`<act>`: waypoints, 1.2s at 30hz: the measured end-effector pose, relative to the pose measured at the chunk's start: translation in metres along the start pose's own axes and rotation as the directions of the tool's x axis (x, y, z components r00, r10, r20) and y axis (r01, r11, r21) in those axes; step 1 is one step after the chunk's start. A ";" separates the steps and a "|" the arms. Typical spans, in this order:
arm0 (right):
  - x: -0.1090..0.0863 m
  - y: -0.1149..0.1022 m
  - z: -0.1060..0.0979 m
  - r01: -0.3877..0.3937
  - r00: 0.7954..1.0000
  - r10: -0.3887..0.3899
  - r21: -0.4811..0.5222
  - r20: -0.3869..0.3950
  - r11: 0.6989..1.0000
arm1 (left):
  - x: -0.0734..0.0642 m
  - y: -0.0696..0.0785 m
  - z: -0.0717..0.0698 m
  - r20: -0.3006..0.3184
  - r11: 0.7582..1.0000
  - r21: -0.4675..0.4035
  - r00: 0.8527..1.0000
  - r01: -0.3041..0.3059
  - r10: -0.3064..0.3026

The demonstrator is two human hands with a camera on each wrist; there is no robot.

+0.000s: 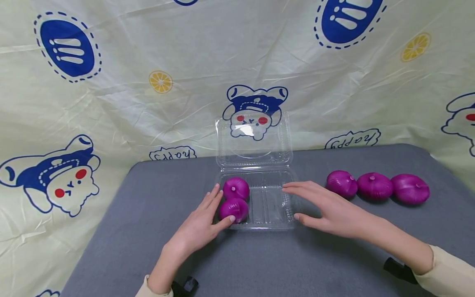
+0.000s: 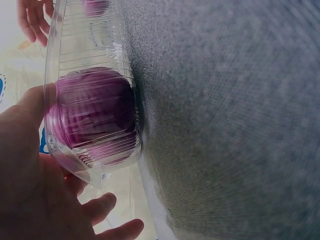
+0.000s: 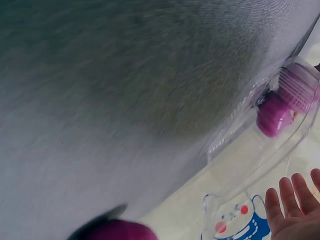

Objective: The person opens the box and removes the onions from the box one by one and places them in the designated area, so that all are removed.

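A clear plastic clamshell box [image 1: 269,226] lies on the table with its lid [image 1: 256,144] raised at the back. In its left half, a far red onion [image 1: 236,188] and a near red onion [image 1: 233,210] sit touching, one behind the other. My left hand [image 1: 198,227] is at the box's left front corner, its thumb over the near onion and its fingers extended along the left side. In the left wrist view, those fingers [image 2: 100,207] are spread outside the wall. My right hand [image 1: 330,208] hovers by the right rim, holding nothing, fingers extended and thumb apart.
To the right, a row of three more red onions [image 1: 375,187] rests on the grey table [image 1: 156,198]. A pale printed cloth [image 1: 122,103] hangs behind the table's back edge. The raised lid stands in front of this cloth.
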State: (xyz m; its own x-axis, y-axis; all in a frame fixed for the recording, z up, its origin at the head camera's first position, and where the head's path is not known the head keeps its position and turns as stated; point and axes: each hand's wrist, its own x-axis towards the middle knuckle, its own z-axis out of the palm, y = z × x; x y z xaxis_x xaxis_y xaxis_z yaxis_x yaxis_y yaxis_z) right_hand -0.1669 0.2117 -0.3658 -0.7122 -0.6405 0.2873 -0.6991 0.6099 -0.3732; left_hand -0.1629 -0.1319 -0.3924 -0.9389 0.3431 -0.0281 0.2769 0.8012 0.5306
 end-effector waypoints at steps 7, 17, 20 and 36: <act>0.014 -0.009 0.014 0.027 0.999 -0.029 0.060 0.021 0.998 | 0.001 0.000 0.000 -0.001 1.000 -0.002 1.000 0.002 -0.002; 0.041 -0.027 0.033 0.053 0.988 -0.073 0.146 0.138 0.988 | 0.000 0.001 0.000 -0.003 1.000 0.000 1.000 0.012 -0.012; 0.048 -0.031 0.039 0.088 0.983 -0.111 0.159 0.147 0.983 | 0.000 0.000 0.000 -0.005 1.000 0.003 1.000 0.010 -0.010; 0.078 -0.039 0.058 0.062 0.987 -0.089 0.195 0.136 0.979 | 0.001 -0.001 -0.001 -0.002 1.000 0.007 1.000 -0.004 0.004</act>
State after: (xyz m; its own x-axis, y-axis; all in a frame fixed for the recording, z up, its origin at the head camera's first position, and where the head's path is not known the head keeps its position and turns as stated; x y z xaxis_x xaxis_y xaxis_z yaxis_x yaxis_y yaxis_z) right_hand -0.1919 0.1111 -0.3800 -0.6315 -0.7500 0.1966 -0.7159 0.4667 -0.5193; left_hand -0.1644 -0.1324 -0.3923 -0.9381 0.3454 -0.0247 0.2821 0.8034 0.5243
